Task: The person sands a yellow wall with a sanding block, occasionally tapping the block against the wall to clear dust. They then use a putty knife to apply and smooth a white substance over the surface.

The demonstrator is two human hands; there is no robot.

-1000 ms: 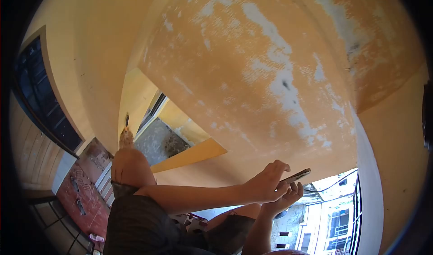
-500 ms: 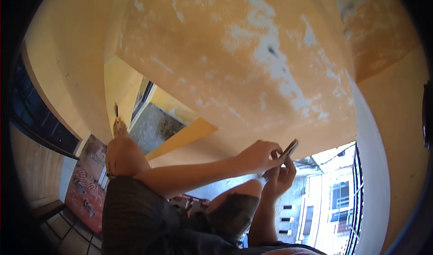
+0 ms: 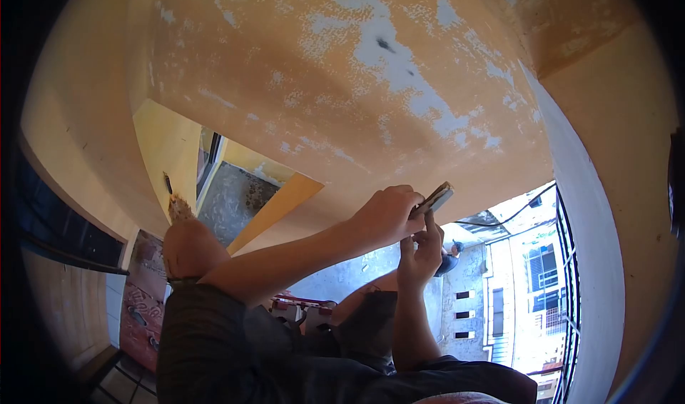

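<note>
Phone (image 3: 434, 198): thin dark slab seen nearly edge-on, tilted with its far end up, held in the air in front of us just right of centre, under the peeling orange ceiling (image 3: 342, 83). Our left hand (image 3: 389, 215) is curled shut around the phone's near end, knuckles toward the camera, and its forearm runs back down and left. Our right hand (image 3: 421, 254) sits just beneath, half open, one finger stretched up to touch the phone's underside; we cannot tell whether it bears any weight. Its forearm rises straight from the bottom of the view. Below the hands, dark shorts (image 3: 214, 347) and a bare raised knee (image 3: 187, 250) at left. Past the knee, a red patterned panel (image 3: 143, 311) low on the left. Far left, a dark window (image 3: 57, 233) in shadow. To the right, a black metal grille (image 3: 567, 290), and beyond it a pale building (image 3: 521, 297) in bright daylight.
</note>
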